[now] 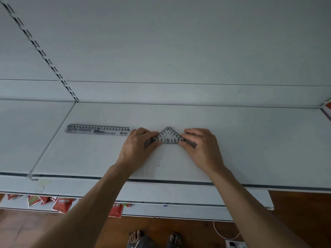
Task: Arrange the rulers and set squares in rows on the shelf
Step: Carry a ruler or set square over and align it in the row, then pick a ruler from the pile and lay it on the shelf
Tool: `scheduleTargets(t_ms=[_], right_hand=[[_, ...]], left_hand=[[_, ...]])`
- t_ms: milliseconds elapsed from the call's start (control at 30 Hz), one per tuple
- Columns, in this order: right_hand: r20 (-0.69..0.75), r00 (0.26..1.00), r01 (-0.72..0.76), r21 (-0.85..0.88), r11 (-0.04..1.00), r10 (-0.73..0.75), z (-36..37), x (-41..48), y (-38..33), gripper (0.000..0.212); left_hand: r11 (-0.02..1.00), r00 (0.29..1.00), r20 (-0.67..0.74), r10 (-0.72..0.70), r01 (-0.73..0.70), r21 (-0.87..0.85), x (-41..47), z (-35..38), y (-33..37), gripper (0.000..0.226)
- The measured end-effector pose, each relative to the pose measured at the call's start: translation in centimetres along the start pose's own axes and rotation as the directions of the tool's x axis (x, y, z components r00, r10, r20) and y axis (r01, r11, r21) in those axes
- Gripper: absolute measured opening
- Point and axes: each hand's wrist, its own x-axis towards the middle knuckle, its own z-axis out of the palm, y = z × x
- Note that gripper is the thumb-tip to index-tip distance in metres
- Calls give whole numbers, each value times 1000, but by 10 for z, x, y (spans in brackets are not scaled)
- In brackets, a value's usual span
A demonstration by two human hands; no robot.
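We count one shelf board (pixel 232 140) in front of us, pale and flat, and two measuring tools on it: one clear ruler (pixel 97 129) and one clear set square (pixel 168 136). The ruler lies flat to the left, its long edge running left to right, with no hand on it. The set square sits near the middle of the board, just right of the ruler's end and not touching it, its point aimed at the far wall and its long edge toward us.

Both of our hands are on it. The left hand (pixel 138 145) pinches its left corner with curled fingers held close together. The right hand (pixel 202 145) pinches the right corner the same way. We cannot tell whether the set square lies flat or is lifted slightly.

Below the near edge, several red packets (pixel 62 204) overlap on a lower shelf, too jumbled to count.
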Motion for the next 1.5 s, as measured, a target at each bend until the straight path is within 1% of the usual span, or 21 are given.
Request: scheduleTargets(t_ms=[300, 533, 667, 800, 900, 1000, 1067, 1167, 1300, 1400, 1500], right_hand=[[-13, 1000, -9, -21, 1000, 9, 1, 0, -1, 23], [-4, 1000, -5, -44, 999, 5, -1, 0, -4, 24], [26, 1000, 9, -69, 998, -7, -4, -1, -7, 28], [35, 999, 20, -69, 997, -17, -8, -3, -10, 28], [29, 1000, 7, -64, 998, -5, -10, -5, -15, 28], [-17, 1000, -18, -80, 997, 17, -13, -7, -21, 26], [-52, 999, -9, -132, 991, 2, -14, -7, -28, 23], [-39, 999, 27, -183, 983, -35, -7, -3, -56, 22], [82, 996, 53, -160, 986, -40, 32, 5, -127, 23], [200, 971, 161, -149, 976, -130, 77, 9, -190, 26], [287, 929, 274, -115, 955, -232, 127, 9, -263, 29]], left_hand=[[1000, 999, -46, -22, 21, -10, 2, 5, -1, 37], [1000, 999, -51, -18, 19, 4, 1, 4, -2, 36], [999, 998, -53, -44, 44, -8, 1, 3, 0, 43], [997, 998, -44, -44, 42, -63, -4, -2, 2, 43], [983, 995, -40, -91, 83, -163, -9, -10, 6, 39], [956, 990, -14, -138, 130, -262, -22, -24, 9, 41], [961, 992, -32, -122, 110, -253, -37, -39, 3, 38], [979, 989, -57, -137, 127, -157, -59, -72, -18, 31], [978, 976, -65, -209, 209, -8, -92, -130, -63, 32], [956, 957, -116, -267, 278, 93, -127, -177, -107, 34], [916, 926, -165, -341, 366, 163, -173, -225, -157, 35]])
